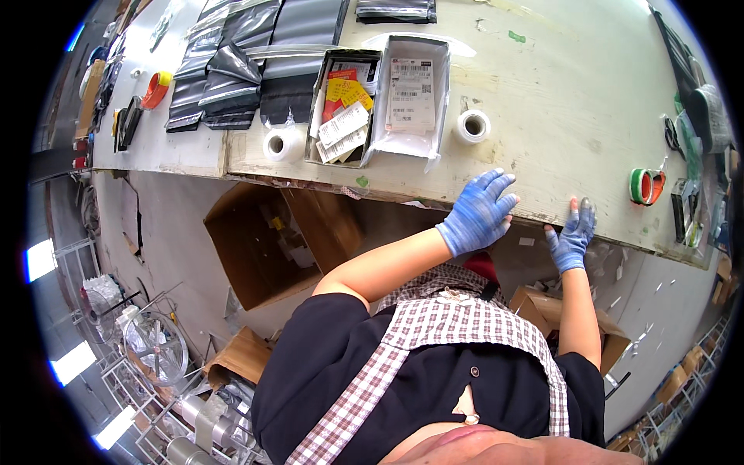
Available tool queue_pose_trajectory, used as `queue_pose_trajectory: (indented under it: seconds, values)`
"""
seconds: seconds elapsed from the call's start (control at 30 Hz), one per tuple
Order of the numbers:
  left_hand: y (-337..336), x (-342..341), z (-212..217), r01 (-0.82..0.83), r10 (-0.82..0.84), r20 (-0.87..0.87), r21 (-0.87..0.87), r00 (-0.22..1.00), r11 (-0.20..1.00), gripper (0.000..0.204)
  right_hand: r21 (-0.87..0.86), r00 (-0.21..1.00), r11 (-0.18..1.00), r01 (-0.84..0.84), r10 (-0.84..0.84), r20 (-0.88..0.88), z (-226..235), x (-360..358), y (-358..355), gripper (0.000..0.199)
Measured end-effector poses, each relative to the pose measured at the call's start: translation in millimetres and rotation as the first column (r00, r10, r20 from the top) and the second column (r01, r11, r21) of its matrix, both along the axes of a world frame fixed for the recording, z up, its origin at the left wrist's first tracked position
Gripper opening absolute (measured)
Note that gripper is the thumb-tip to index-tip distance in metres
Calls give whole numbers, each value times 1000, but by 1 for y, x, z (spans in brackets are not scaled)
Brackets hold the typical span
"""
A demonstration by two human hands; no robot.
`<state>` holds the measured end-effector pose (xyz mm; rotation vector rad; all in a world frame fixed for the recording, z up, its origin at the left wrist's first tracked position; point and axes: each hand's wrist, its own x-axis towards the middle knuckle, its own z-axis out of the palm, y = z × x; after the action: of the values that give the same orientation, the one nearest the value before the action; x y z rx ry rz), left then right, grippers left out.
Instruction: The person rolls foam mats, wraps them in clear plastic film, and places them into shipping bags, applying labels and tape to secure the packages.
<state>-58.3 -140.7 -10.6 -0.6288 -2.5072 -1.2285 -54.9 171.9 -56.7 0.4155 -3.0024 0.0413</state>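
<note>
My left hand (477,214), in a blue knit glove, rests at the front edge of the worktable (558,132). Its fingers are stretched toward the right, and nothing shows in them. Farther right, my right hand (574,237) wears a similar glove and lies at the same edge with fingers apart and no object in it. One bare fingertip shows past the glove. Closest to the left hand stands a white roll (472,126). Left of that roll sits an open tray (444,93) holding printed white labels. Beside it, a dark box (313,116) contains red, yellow and white tags.
Black plastic bags (232,70) lie at the back left, near another white roll (284,144) and orange tape (156,90). Green-and-red tape rolls (642,187) and black scissors (671,135) are at the right. Beneath the table stands an open cardboard box (256,244).
</note>
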Motion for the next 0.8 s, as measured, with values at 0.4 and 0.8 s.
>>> queue_pose_trajectory:
  seconds: [0.4, 0.8]
  values:
    - [27, -23, -23, 258, -184, 218, -387, 959, 885, 97, -24, 998, 1000, 4, -3, 57, 3, 0, -1, 107]
    - [65, -32, -22, 226, -149, 186, -514, 971, 827, 98, -64, 1000, 998, 14, -13, 14, -1, 2, -1, 104]
